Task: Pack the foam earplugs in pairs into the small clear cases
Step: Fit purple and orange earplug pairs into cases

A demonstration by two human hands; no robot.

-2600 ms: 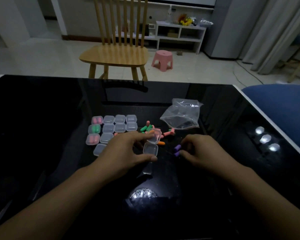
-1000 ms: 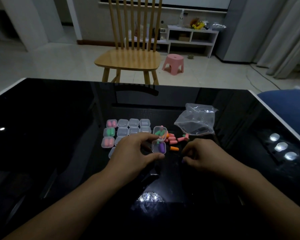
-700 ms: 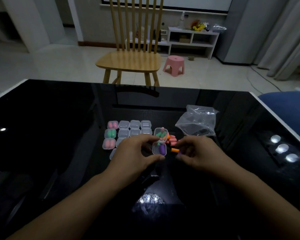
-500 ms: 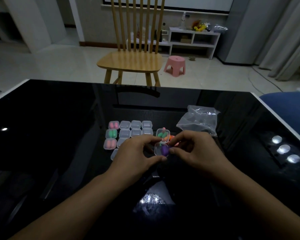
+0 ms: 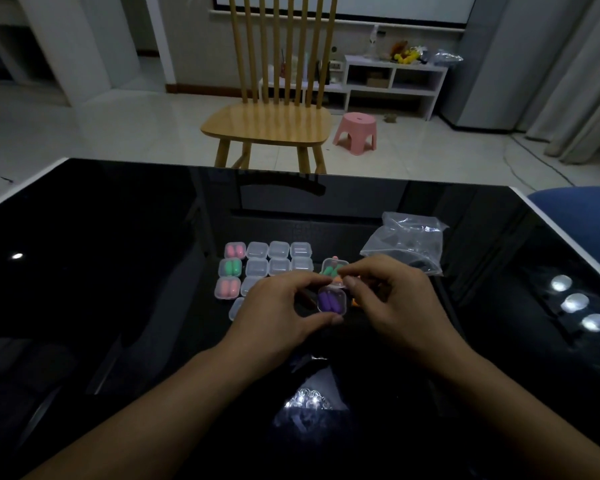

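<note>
Above the table point(image 5: 118, 271), hands pinching open case point(image 5: 332, 301), apparently purple earplugs point(image 5: 328, 301) inside.

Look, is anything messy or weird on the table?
Nothing looks broken or spilled. A few loose earplugs lie in a heap beyond the open case with two purple ones; the other small cases sit in tidy rows.

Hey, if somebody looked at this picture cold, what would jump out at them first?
Probably the two hands meeting at the middle of the glossy black table: the left hand holds an open clear case with two purple earplugs inside, and the right hand touches its raised lid. Next, the grid of small cases just left of them, three down its left side filled pink, green, pink. A crumpled plastic bag lies farther right.
</note>
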